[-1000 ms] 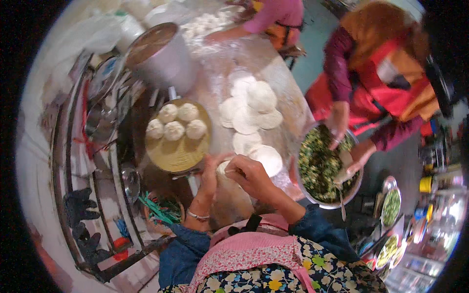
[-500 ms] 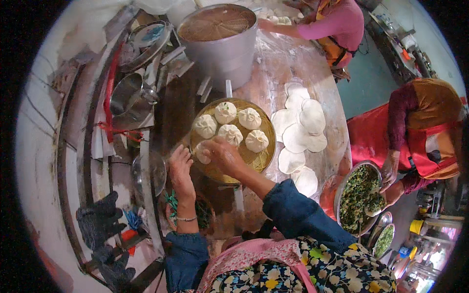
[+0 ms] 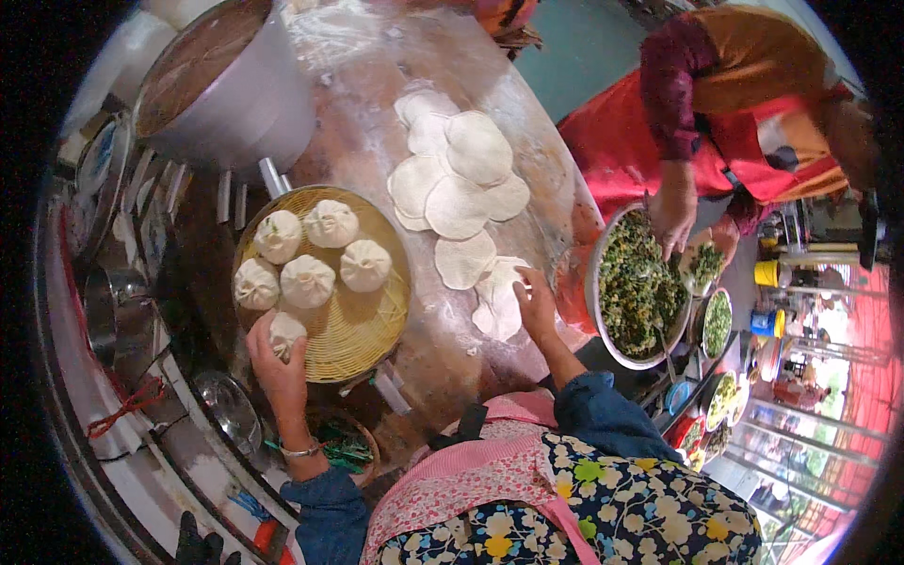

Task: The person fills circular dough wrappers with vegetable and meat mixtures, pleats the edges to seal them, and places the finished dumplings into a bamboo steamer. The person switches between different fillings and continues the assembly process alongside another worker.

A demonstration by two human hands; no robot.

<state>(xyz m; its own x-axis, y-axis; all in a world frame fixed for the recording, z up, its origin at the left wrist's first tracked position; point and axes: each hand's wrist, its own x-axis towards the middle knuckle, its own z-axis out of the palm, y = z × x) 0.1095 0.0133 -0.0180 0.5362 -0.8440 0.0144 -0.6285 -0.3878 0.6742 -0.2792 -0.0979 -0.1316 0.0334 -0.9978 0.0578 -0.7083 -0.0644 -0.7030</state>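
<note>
From my remote seat I see a pleated dough bun [image 3: 286,331] at the near-left edge of a round woven tray [image 3: 363,339]; I can't tell whether it rests on the weave or sits just above it. The left hand [image 3: 271,365] has its thumb and fingers curled round that bun, grasping it. Five more buns [image 3: 308,281] sit just beyond, on the tray's far and left parts. Over to the right, the right hand [image 3: 541,309] has its fingertips at the edge of a flat dough round [image 3: 502,299]; I can't tell whether they pinch it. Overlapping dough rounds [image 3: 459,207] spread farther up the wooden table [image 3: 424,348]. A big metal pot [image 3: 250,108] stands past the tray. On my right, a co-worker's hand [image 3: 672,217] reaches into the chopped green filling [image 3: 636,282] in a wide bowl [image 3: 594,282].
</note>
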